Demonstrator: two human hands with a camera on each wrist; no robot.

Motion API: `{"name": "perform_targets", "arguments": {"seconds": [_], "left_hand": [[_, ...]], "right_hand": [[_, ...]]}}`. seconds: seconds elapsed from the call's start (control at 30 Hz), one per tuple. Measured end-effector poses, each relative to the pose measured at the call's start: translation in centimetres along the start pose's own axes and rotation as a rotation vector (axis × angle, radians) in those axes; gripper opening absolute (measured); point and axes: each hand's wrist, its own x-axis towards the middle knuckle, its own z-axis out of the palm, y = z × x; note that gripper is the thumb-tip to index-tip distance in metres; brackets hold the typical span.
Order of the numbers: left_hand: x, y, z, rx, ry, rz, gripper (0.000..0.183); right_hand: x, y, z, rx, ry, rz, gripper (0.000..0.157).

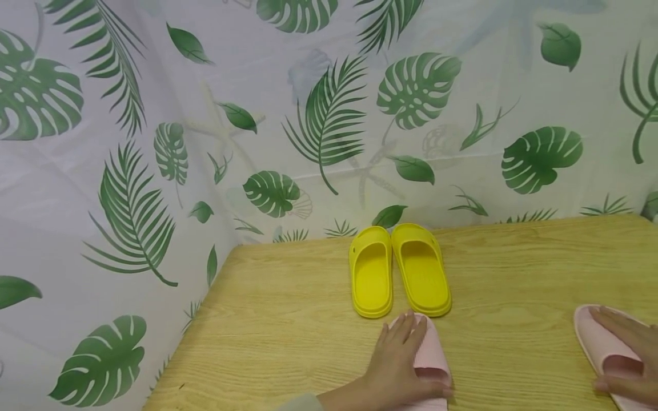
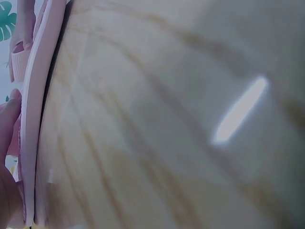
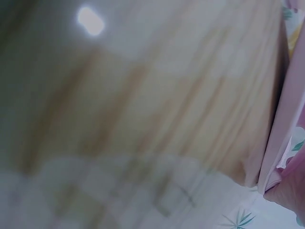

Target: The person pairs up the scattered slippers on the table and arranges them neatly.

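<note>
My left hand [image 1: 393,365] grips a pink slipper [image 1: 432,349], its fingers over the strap and its thumb across the foot opening to the far edge. A matching pink slipper [image 1: 596,337] lies at the right, partly cut off by the frame. Over that one's strap lies my right hand [image 1: 629,357], its thumb at the left edge near the opening. In the left wrist view the first slipper's pale sole edge [image 2: 33,114] runs close to the tabletop. The right wrist view shows the other slipper's sole edge [image 3: 281,114] at its right border.
A pair of yellow slippers, the left one [image 1: 372,279] and the right one [image 1: 425,279], stands side by side just beyond my left hand, toes toward the wall. The wood-grain table [image 1: 288,308] meets a leaf-patterned white sheet [image 1: 195,165] behind and at the left.
</note>
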Motion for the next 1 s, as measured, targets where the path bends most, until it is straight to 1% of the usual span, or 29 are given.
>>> {"name": "perform_targets", "arguments": {"seconds": [0.17,0.43,0.67,1.0], "left_hand": [[0.0,0.13,-0.04,-0.002,0.018,0.009,0.109],[0.03,0.19,-0.03,-0.003,0.036,0.019,0.111],[0.08,0.33,0.03,-0.013,0.036,0.023,0.11],[0.14,0.51,0.24,-0.003,0.025,0.008,0.112]], "right_hand": [[-0.01,0.0,-0.05,-0.024,-0.017,0.013,0.136],[0.22,-0.11,0.08,0.028,0.013,-0.008,0.134],[-0.01,-0.15,0.16,0.006,-0.003,0.004,0.134],[0.03,0.0,0.28,0.007,0.008,-0.002,0.134]]}}
